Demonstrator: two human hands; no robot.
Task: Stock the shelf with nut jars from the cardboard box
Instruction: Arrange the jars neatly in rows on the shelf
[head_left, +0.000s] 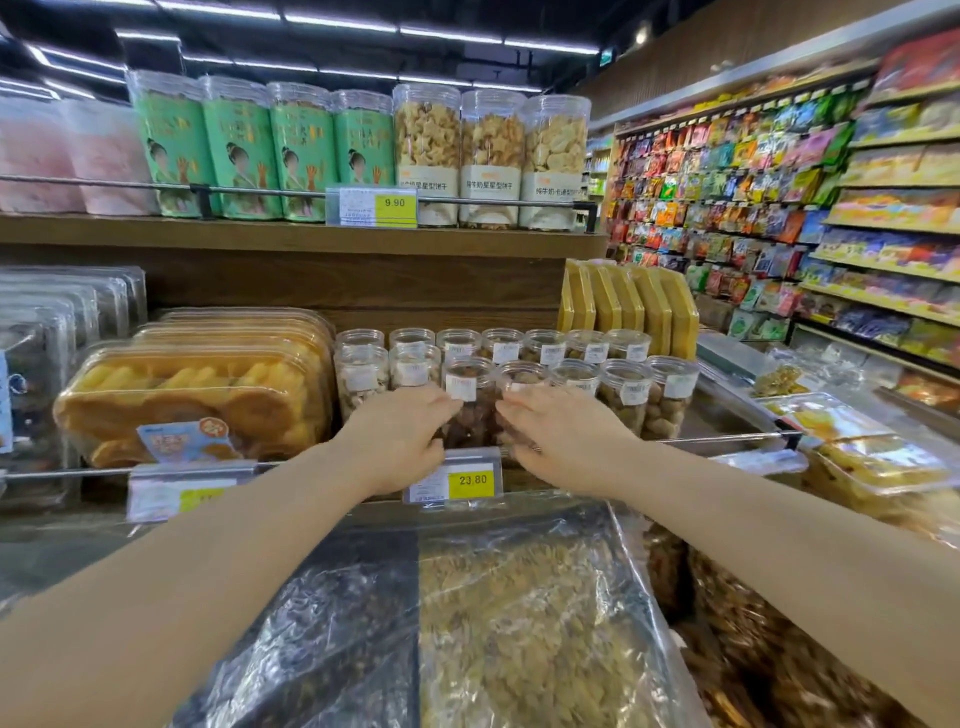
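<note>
Two rows of clear nut jars with white labels stand on the middle shelf behind a metal rail. My left hand grips the left side of a front-row jar of dark brown nuts. Right beside it, my right hand has its fingers curled over the neighbouring jar. The two held jars stand touching each other, just above a yellow 23.80 price tag. No cardboard box is in view.
Clear trays of yellow pastries crowd the shelf to the left of the jars, and yellow packs stand behind on the right. Tall biscuit jars fill the upper shelf. Plastic-covered bulk bins lie under my arms. A snack aisle runs off to the right.
</note>
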